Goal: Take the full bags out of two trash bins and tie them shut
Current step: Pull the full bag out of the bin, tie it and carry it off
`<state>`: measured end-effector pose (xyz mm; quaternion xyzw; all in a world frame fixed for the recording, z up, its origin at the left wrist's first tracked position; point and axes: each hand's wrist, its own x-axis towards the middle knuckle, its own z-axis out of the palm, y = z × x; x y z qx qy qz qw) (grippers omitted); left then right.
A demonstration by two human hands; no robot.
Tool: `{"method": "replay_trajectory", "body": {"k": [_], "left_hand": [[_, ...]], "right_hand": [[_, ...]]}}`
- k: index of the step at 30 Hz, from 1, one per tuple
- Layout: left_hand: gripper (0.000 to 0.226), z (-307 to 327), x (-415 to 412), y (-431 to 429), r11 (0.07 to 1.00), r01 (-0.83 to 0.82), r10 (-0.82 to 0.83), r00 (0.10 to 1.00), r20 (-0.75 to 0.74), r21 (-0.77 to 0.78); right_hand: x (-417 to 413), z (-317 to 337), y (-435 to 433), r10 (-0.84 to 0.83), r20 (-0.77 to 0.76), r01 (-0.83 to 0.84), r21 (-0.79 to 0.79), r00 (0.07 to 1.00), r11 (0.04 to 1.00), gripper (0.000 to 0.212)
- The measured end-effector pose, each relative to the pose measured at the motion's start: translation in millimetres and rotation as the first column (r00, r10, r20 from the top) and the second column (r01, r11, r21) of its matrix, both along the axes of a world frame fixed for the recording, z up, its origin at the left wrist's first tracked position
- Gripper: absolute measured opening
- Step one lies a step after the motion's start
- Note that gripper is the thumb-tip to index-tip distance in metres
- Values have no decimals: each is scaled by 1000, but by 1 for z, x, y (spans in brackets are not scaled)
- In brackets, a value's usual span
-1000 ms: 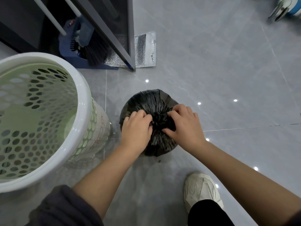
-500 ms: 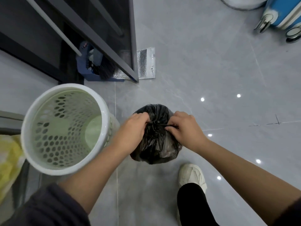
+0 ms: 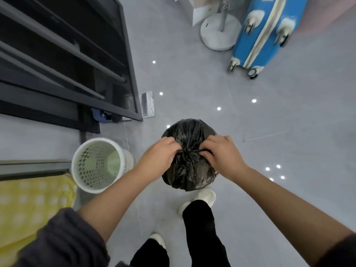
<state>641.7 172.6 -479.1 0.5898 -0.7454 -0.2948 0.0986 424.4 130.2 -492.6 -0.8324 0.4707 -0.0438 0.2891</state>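
Blue suitcase (image 3: pixel 260 41), white round stand base (image 3: pixel 213 38), dark metal rack (image 3: pixel 57 60), yellow spotted cloth (image 3: pixel 28 205), grey tiled floor (image 3: pixel 289 122)

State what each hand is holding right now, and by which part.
Both hands hold the black trash bag at its gathered neck: the left hand pinches the plastic on one side of the knot, the right hand pinches the other side.

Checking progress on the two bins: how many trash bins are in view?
1: the white perforated bin stands on the floor, left of the black bag. A second one may be out of frame.
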Motion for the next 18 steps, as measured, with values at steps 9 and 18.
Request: {"method": "replay_trajectory", "body": {"k": [9,18], "left_hand": [[27,126,-91,-82,999,-10,9,1000,-29,-41],[27,175,-189,-192,994,50,-54,998,-38,-95]], "right_hand": [[-89,136,-55,-148,3,148,-64,989,987,10],[-187,188,-149,-252,10,252,-87,968,964,11]]}}
